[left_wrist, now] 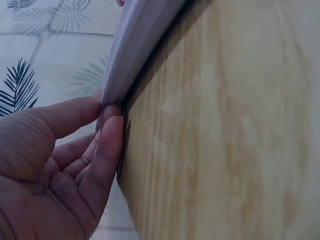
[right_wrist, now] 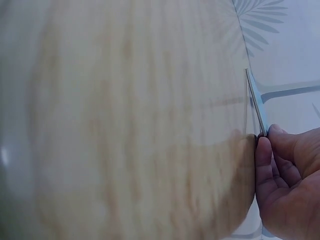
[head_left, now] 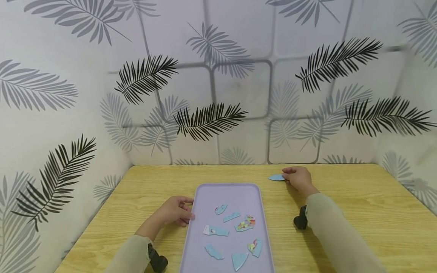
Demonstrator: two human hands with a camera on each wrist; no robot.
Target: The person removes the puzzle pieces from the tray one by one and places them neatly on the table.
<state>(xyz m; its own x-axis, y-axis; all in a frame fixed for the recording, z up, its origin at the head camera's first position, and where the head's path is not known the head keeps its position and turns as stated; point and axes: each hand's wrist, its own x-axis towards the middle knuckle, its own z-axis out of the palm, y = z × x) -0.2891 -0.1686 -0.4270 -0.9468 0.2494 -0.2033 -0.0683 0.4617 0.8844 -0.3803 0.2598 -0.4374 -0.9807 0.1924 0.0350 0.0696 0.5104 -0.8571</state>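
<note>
At the back right of the table, my right hand [head_left: 298, 179] pinches one end of a thin, pointed light-blue puzzle piece [head_left: 275, 177]. The right wrist view shows this piece [right_wrist: 257, 102] edge-on, tilted just above the wood, between thumb and fingertips. A lilac tray [head_left: 227, 195] lies in the middle. My left hand [head_left: 176, 211] grips its left rim; in the left wrist view the thumb is on one side of the tray wall [left_wrist: 131, 55] and fingers on the other. Several flat pieces lie apart on the tray, including a multicoloured piece [head_left: 245, 223] and a plain blue piece [head_left: 239, 260].
The wood-grain table [head_left: 164, 176] reaches back to a wall [head_left: 239, 91] with leaf-patterned covering. Another wall [head_left: 61, 125] borders the left side. Small dark devices are strapped to both wrists, over beige sleeves [head_left: 336, 231].
</note>
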